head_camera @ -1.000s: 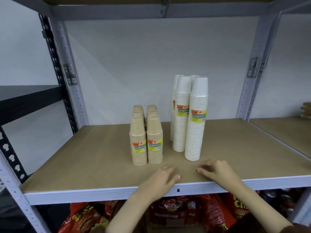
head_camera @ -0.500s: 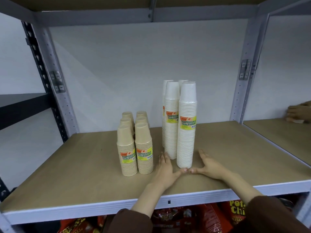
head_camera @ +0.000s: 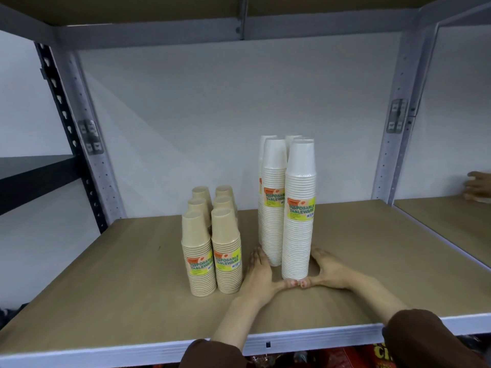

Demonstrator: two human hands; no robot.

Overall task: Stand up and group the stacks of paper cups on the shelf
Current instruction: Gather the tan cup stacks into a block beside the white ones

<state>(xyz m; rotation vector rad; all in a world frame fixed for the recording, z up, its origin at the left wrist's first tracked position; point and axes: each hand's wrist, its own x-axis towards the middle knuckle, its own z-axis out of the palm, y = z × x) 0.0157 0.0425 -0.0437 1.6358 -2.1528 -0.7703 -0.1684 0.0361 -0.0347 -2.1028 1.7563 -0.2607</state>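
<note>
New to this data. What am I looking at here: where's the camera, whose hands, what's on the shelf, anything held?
One picture, from a wide-angle camera worn on a person's head, looking forward and down. No robot: the bare left hand and right hand belong to the wearer. On the shelf stand tan cup stacks and taller white cup stacks, all upright, in two groups. The hands cup the base of the front white stack, thumbs meeting in front; nothing is lifted. Another person's hand shows at far right.

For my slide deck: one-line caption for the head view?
Both hands, left and right, cup the base of the front white stack beside upright tan stacks.
</note>
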